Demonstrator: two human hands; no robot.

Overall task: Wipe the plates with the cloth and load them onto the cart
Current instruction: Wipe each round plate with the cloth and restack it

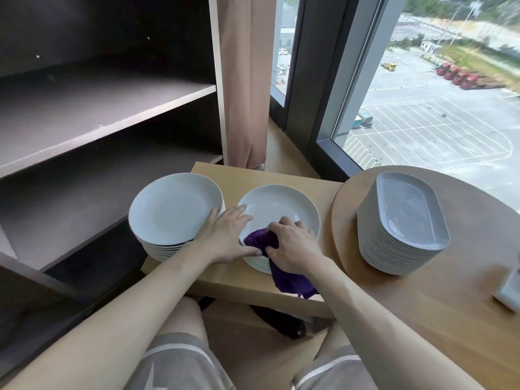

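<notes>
At centre frame on the worktop (315, 190), the right hand (295, 249) has a closed grip on the purple cloth (257, 239) inside the top plate (281, 204), left hand (228, 237) flat on its rim (steadying, I'd say): wiping is under way, lifting it clear comes next.

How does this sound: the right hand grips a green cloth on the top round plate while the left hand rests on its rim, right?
Not quite: the cloth is purple, not green. The head view shows the right hand gripping it on the top round plate while the left hand rests on its rim.
</notes>
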